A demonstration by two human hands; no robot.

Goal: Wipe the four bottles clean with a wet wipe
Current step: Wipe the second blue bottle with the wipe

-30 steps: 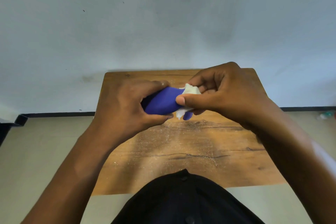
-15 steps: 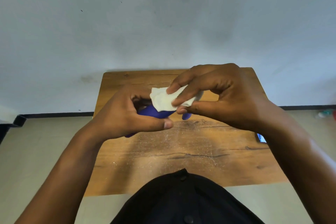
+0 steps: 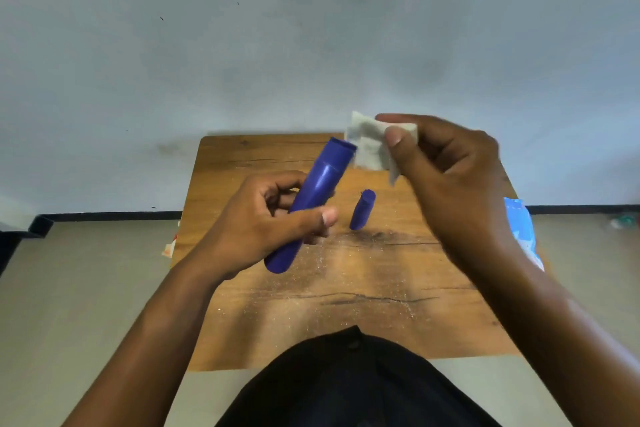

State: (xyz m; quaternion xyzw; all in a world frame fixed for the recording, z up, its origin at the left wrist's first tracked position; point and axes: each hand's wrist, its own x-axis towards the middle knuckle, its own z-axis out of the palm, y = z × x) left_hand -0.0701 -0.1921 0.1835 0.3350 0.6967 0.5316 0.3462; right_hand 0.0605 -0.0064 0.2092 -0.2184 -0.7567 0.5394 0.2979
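A bottle point(image 3: 311, 204) is held tilted above the surface point(image 3: 346, 305) by the left hand point(image 3: 263, 229), its top toward one o'clock. At two o'clock from it, a wipe point(image 3: 369, 146) is pinched by the right hand point(image 3: 446, 177). A second bottle point(image 3: 362, 209) is seen between the hands. A packet point(image 3: 523, 232) is found at the surface's three o'clock edge.

A small blue bottle point(image 3: 362, 209) stands mid-table point(image 3: 346, 305); open wood lies nearer the person.
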